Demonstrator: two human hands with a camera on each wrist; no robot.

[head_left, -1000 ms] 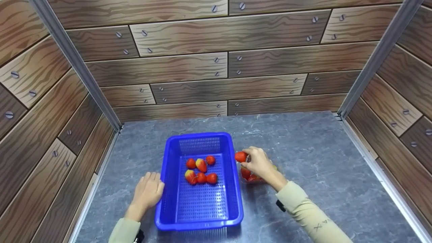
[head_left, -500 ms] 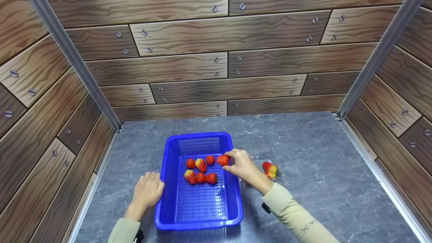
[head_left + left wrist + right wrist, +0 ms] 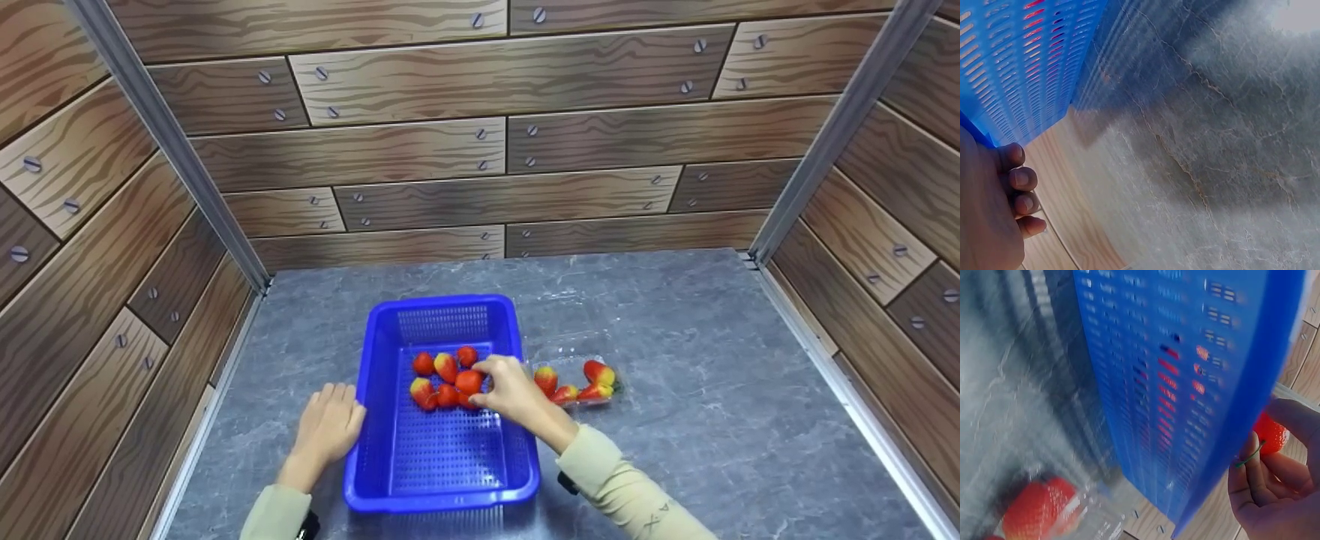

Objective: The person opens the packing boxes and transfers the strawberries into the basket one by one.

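Note:
Over the blue plastic basket (image 3: 450, 457), my right hand (image 3: 517, 394) pinches a red strawberry (image 3: 469, 382) between thumb and fingers. The right wrist view shows that strawberry (image 3: 1273, 433) with a thin green stem, just past the basket's rim. Several strawberries (image 3: 423, 393), some red and some with yellow ends, lie on the basket floor below. My left hand (image 3: 326, 424) holds the basket's left rim; its curled fingertips (image 3: 1023, 179) show beside the slotted wall in the left wrist view. Right of the basket, a clear plastic box (image 3: 577, 346) contains several red-and-yellow strawberries (image 3: 598, 372).
A grey marbled tabletop (image 3: 720, 390) lies under everything. Wood-patterned panels (image 3: 480, 150) enclose it at the back and both sides, with metal strips (image 3: 840, 375) along the side edges.
My right hand has carried the strawberry left from above the clear box, over the rim and into the basket's space. The box's contents now show. My left hand and the basket have stayed put.

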